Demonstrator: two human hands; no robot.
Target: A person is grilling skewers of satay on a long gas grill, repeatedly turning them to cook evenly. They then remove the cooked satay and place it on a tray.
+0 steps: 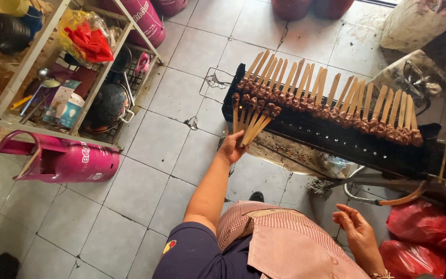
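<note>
Stretching across the upper right of the frame, the long black grill (336, 135) is carrying a row of meat skewers (331, 106) side by side, sticks pointing up-frame. At its left end the left hand (232, 150) is gripping a fanned bunch of skewers (254, 116), fingers clenched around the sticks, meat ends lying over the grill. The right hand (354, 227) is hanging released and empty at lower right, farther off.

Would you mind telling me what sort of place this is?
Probably a small food stall's cooking corner. A long black charcoal grill carries rows of meat skewers, the left hand holds a bunch of them, and pink gas cylinders and a pan rack stand on the tiled floor.
</note>
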